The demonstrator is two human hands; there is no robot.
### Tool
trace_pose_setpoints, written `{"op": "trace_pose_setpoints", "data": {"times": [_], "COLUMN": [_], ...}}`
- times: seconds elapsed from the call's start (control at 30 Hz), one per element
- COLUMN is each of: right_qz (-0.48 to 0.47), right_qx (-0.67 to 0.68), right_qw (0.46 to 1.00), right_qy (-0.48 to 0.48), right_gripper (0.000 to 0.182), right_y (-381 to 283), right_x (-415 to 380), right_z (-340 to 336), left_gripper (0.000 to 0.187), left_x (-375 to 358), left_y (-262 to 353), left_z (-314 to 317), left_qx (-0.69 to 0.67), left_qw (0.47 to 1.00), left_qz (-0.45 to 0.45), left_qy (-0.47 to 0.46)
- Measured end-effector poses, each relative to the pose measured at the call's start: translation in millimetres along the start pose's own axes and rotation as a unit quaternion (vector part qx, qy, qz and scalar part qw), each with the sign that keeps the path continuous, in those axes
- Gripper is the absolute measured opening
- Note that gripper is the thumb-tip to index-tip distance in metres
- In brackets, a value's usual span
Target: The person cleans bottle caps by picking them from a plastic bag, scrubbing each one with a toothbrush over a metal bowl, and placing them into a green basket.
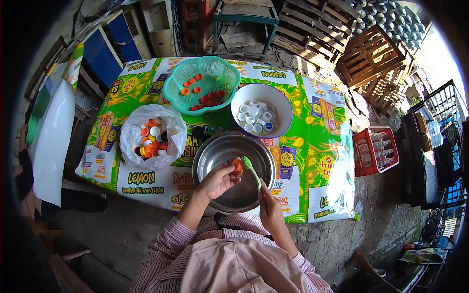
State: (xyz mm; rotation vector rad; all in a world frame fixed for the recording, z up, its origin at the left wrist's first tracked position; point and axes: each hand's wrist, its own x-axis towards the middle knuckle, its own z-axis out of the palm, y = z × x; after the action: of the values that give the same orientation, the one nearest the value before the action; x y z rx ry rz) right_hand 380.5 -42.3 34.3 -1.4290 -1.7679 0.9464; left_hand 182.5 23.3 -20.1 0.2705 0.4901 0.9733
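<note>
Pinched in my left hand [218,181] is an orange bottle cap [237,165], held up over a steel basin [205,155]. My right hand [270,209] grips a green and white toothbrush [253,171], its head close beside the cap. Behind the basin stands a teal plastic colander [172,78] with orange and red caps inside. To its right, a white enamel bowl [279,93] holds many white caps. A white plastic bag [128,128], left of the basin, is open and full of mixed-colour caps.
A printed green and white tablecloth [317,161] covers the table. Beyond the right edge is a red crate [375,168] with bottles in it. Wooden pallets [370,53] and a small teal-framed table [246,22] stand behind. Blue panels [100,56] lean at the left.
</note>
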Motion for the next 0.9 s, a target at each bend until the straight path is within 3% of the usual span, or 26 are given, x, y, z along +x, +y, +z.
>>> {"op": "trace_pose_setpoints", "data": {"times": [0.07,0.2,0.33,0.43,0.5,0.53,0.67,0.73,0.83,0.9], "right_qz": [0.023,-0.018,0.029,-0.042,-0.006,0.028,-0.017,0.023,-0.034,-0.002], "right_qx": [-0.016,-0.002,-0.02,0.006,-0.011,-0.027,0.014,-0.001,0.001,0.003], "right_qw": [1.0,1.0,0.999,0.999,1.0,0.999,1.0,0.999,0.999,1.0], "right_qy": [0.003,0.004,0.009,0.003,0.002,-0.002,-0.018,-0.024,-0.01,-0.018], "right_gripper": [0.051,0.051,0.051,0.053,0.052,0.052,0.051,0.05,0.048,0.048], "right_y": [-1.2,-6.4,-5.8,-3.9,-3.3,-3.6,-3.8,-2.1,0.2,-1.9], "right_x": [1.3,-1.3,0.3,-2.3,-1.2,-0.2,-3.0,-0.9,-0.7,0.1], "right_z": [-3.2,-0.5,-0.5,5.0,0.3,-2.1,0.2,-3.5,-5.6,-6.3], "left_gripper": [0.025,0.023,0.025,0.029,0.031,0.033,0.039,0.042,0.048,0.052], "left_x": [-2.9,-5.0,-3.9,-6.2,-7.0,-8.1,-8.7,-8.0,-9.5,-8.8], "left_y": [0.3,3.9,3.8,3.0,5.1,6.3,8.4,9.3,10.0,12.9], "left_z": [3.5,9.7,7.1,9.5,16.0,18.9,16.7,20.5,23.5,28.5], "left_qx": [-0.019,-0.03,-0.011,-0.002,0.008,0.047,0.152,0.162,0.283,0.356], "left_qw": [1.0,0.999,1.0,1.0,0.999,0.998,0.984,0.982,0.95,0.919], "left_qz": [0.003,0.013,0.016,0.023,0.027,0.039,0.087,0.094,0.13,0.166], "left_qy": [-0.004,-0.006,-0.01,-0.017,-0.017,-0.011,-0.027,-0.015,0.001,-0.034]}}
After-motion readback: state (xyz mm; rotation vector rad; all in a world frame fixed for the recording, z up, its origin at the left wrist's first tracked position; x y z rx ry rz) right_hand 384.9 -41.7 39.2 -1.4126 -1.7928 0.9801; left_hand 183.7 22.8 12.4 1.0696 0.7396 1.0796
